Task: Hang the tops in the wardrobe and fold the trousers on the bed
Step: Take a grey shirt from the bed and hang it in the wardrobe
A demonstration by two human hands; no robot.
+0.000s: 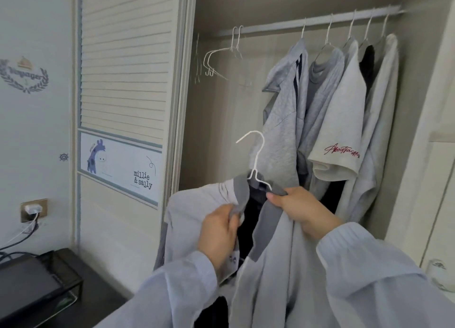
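Illumination is soft, even daylight of moderate brightness; its source lies outside the view. No glare or blown highlights are noted. Shadows are faint: shading in the upper corners of the wardrobe [221,120] recess and dark gaps between the hung tops [332,101]. The black box [37,286] at lower left is smeared by motion blur, and the sleeve [384,278] in the foreground is soft. Wide-angle distortion bows the rail [312,22] and tilts the louvred door [125,56] verticals. Overall detail is slightly hazy with compression softening.

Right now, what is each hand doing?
Left hand: grips the grey top's collar.
Right hand: pinches the collar's other side by the white hanger.
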